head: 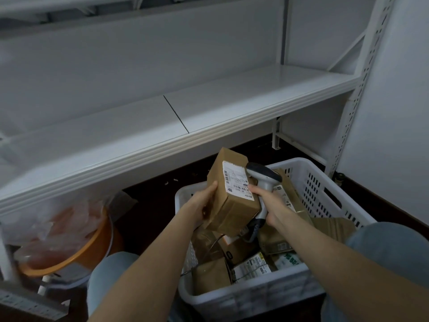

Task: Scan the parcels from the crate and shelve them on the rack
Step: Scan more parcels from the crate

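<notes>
We are holding a brown cardboard parcel (224,212) just above the white plastic crate (311,182), over its far left corner. Our left hand (204,204) is gripping the parcel by its left side, thumb lying along the upper face and the fingers wrapping underneath. The parcel is tilting, with its white shipping label (236,180) facing up toward us. Our right hand (267,204) is clenching the handle of a grey handheld barcode scanner (263,175), also above the crate. The scanner's head is sitting right at the label's right edge; we cannot tell whether it is touching the box. The scanner cable (253,230) is dropping from the handle down into the crate. Inside the crate, more parcels (251,268) are lying in a jumble: brown boxes and paper mailers with printed labels. Beyond the crate and higher up, the white rack shelf (209,108) is running across the view. Left of the crate, on the dark floor, an orange basin (76,252) draped in clear plastic is sitting. Our knees in blue jeans are flanking the crate's near side.
</notes>
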Available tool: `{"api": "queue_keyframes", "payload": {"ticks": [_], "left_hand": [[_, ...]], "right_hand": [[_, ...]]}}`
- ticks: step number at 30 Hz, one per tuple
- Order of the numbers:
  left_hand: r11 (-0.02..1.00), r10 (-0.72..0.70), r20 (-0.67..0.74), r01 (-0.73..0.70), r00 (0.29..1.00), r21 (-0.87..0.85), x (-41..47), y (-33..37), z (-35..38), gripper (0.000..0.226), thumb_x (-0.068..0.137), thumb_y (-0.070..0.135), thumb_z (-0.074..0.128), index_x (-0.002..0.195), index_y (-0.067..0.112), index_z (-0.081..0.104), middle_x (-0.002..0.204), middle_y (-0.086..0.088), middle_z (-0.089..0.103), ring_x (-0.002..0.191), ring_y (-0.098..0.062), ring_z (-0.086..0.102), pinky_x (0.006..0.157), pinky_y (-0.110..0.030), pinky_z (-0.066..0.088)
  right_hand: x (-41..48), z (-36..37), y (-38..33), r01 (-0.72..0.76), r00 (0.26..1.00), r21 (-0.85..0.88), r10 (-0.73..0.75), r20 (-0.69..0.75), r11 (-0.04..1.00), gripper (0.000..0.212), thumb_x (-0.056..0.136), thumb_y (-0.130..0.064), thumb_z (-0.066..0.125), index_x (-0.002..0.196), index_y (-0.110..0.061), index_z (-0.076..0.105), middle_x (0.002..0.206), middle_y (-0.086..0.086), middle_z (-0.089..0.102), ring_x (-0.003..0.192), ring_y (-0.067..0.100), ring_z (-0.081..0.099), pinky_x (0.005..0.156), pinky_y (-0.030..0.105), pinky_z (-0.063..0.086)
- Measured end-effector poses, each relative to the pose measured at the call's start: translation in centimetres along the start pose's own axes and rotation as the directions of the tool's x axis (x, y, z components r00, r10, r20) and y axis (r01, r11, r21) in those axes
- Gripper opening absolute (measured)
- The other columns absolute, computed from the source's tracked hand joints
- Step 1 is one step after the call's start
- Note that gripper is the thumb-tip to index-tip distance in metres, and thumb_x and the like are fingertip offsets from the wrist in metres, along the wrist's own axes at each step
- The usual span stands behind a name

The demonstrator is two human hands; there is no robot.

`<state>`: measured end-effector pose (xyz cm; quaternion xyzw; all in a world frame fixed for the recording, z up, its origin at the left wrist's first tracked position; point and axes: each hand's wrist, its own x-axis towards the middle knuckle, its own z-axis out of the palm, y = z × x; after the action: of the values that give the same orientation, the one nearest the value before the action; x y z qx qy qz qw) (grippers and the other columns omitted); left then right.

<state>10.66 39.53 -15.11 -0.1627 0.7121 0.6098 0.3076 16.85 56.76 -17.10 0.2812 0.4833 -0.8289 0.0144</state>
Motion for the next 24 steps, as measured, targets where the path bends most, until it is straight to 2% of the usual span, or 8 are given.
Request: {"api": "queue_keyframes", "payload": {"ticks": [3,6,9,11,15,20,22,24], "left_hand": [[0.999,-0.020,0.100,0.016,0.995,0.037,0.0,-0.2,0.0,0.101,0.064,0.069,0.068,0.142,0.012,0.037,0.135,-0.008,0.047,0.117,-0.027,0.046,0.090,-0.041,0.040],[0.998,-0.023,0.156,0.014,0.987,0.062,-0.1,-0.3,0.0,0.112,0.060,0.073,0.067,0.147,0.013,0.028,0.144,-0.011,0.039,0.125,-0.030,0.042,0.099,-0.047,0.037],[0.989,-0.043,0.211,0.012,0.977,0.149,-0.3,-0.4,0.0,0.130,0.043,0.079,0.068,0.148,0.016,0.027,0.145,-0.012,0.039,0.129,-0.034,0.041,0.104,-0.058,0.035],[0.982,-0.045,0.212,0.005,0.976,0.188,-0.3,-0.5,0.3,0.122,0.046,0.077,0.068,0.145,0.015,0.032,0.137,-0.011,0.045,0.125,-0.033,0.044,0.102,-0.055,0.038],[0.978,-0.025,0.197,-0.017,0.980,0.209,0.2,-0.7,0.4,0.081,0.072,0.066,0.062,0.134,0.017,0.043,0.115,-0.008,0.053,0.115,-0.030,0.049,0.104,-0.053,0.038],[0.972,-0.028,0.232,-0.028,0.972,0.233,-0.2,-1.0,0.8,0.075,0.075,0.067,0.058,0.134,0.025,0.038,0.122,-0.006,0.049,0.117,-0.028,0.045,0.090,-0.048,0.042],[0.979,0.010,0.218,-0.053,0.976,0.194,0.1,-1.2,0.9,0.065,0.078,0.063,0.060,0.128,0.025,0.044,0.115,-0.004,0.055,0.113,-0.027,0.050,0.092,-0.047,0.043],[0.988,0.060,0.197,-0.086,0.979,0.130,0.6,-1.4,0.9,0.071,0.072,0.063,0.068,0.127,0.021,0.053,0.115,-0.007,0.064,0.111,-0.027,0.057,0.092,-0.045,0.048]], "right_hand": [[0.4,-0.1,0.4,0.034,0.999,-0.022,-0.034,-0.019,0.999,0.030,0.083,-0.010,0.074,0.111,-0.005,0.063,0.098,0.015,0.073,0.085,0.027,0.070,0.073,0.038,0.057],[0.5,-0.4,0.7,0.069,0.996,-0.031,-0.070,-0.048,0.997,0.037,0.083,-0.009,0.074,0.117,-0.004,0.060,0.098,0.015,0.072,0.084,0.026,0.070,0.071,0.036,0.057],[0.5,-0.6,1.0,0.094,0.995,-0.050,-0.096,-0.038,0.994,0.039,0.083,-0.009,0.074,0.119,-0.006,0.060,0.100,0.015,0.072,0.087,0.027,0.070,0.072,0.037,0.057],[0.6,-0.8,1.3,0.100,0.994,-0.057,-0.102,-0.036,0.993,0.041,0.082,-0.008,0.075,0.120,-0.005,0.060,0.103,0.016,0.072,0.091,0.029,0.070,0.075,0.039,0.058],[0.7,-1.1,1.6,0.098,0.994,-0.062,-0.100,-0.033,0.993,0.040,0.082,-0.008,0.074,0.119,-0.003,0.060,0.104,0.017,0.072,0.093,0.029,0.070,0.077,0.040,0.058],[0.9,-1.1,1.7,0.114,0.992,-0.062,-0.117,-0.047,0.992,0.038,0.082,-0.009,0.075,0.117,-0.007,0.061,0.100,0.013,0.072,0.088,0.026,0.070,0.073,0.037,0.057],[1.1,-1.0,1.7,0.114,0.992,-0.050,-0.116,-0.049,0.992,0.037,0.084,-0.009,0.074,0.118,-0.007,0.060,0.103,0.014,0.071,0.092,0.027,0.069,0.077,0.039,0.057],[1.3,-1.1,1.7,0.118,0.991,-0.041,-0.121,-0.065,0.992,0.035,0.087,-0.011,0.070,0.120,-0.007,0.059,0.106,0.014,0.070,0.095,0.028,0.068,0.080,0.040,0.056]]}}
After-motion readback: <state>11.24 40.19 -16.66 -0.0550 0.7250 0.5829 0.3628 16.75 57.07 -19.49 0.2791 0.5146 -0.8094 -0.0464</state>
